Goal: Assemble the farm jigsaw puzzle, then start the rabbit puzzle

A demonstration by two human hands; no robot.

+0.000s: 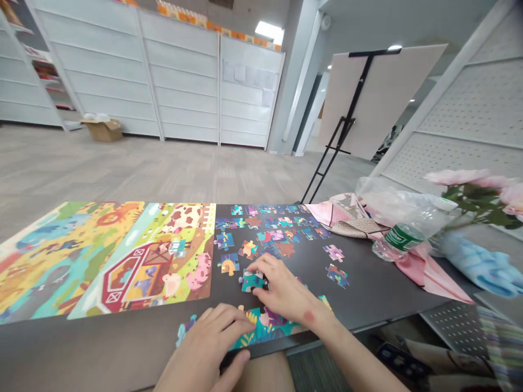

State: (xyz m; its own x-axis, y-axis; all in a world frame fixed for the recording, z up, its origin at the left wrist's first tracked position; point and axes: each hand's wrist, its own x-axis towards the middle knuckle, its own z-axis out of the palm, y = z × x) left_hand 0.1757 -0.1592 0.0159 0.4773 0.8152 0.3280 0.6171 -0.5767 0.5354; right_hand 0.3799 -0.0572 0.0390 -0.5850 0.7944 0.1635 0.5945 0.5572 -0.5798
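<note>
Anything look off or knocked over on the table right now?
Yes: the plastic bottle lies on its side at the table's right end, on the pink cloth. No spill shows. The loose puzzle pieces lie flat.

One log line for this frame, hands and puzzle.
left hand: flat on joined puzzle section | right hand: pinching loose piece | table: more loose pieces, farm picture, bottle

On the table point(368, 283), loose puzzle pieces point(265, 228) lie right of the finished puzzles point(110, 256); a water bottle point(398, 239) lies farther right.
</note>
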